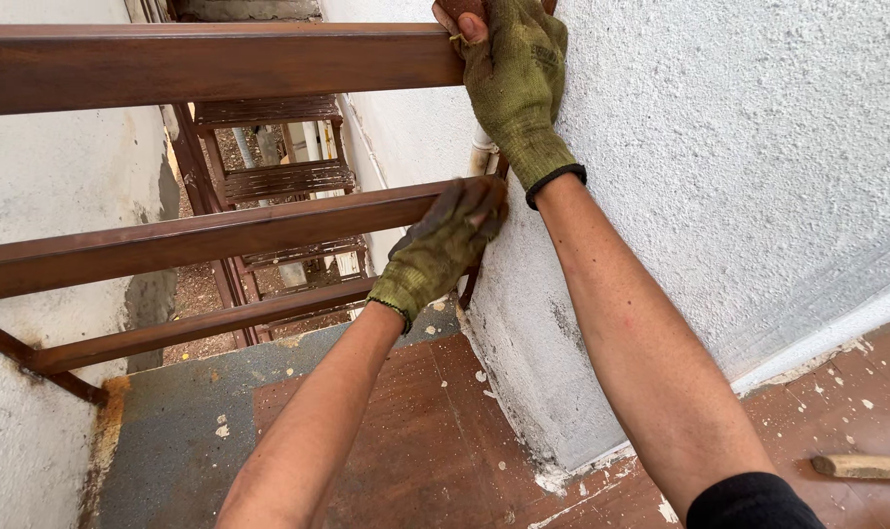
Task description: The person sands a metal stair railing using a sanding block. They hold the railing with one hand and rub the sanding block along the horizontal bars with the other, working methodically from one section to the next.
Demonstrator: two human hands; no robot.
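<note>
Top rail runs from 9 o'clock to 12 o'clock, ending at the white wall; its end is hidden behind the right hand, so can't see how it meets the wall. Mid rail sits below it, w/ its wall end covered by the left hand. Low rail lies under that, toward 8 o'clock.

Right hand, in a green glove, is raised at 12 o'clock, fingers cut off by the frame's top edge; it's closed over the top rail's end, palm side pressed near the wall corner. One bare fingertip pokes thru a torn glove. Forearm slants down to 4 o'clock.

Left hand, gloved too, is at centre, fingers curled over the mid rail's end, grip closed. Forearm drops to 7 o'clock.

Beyond the rails, steps descend, partly blocked. Paint-flecked floor below. At 4 o'clock a wooden handle lies cut off by the edge; can't tell what tool.
</note>
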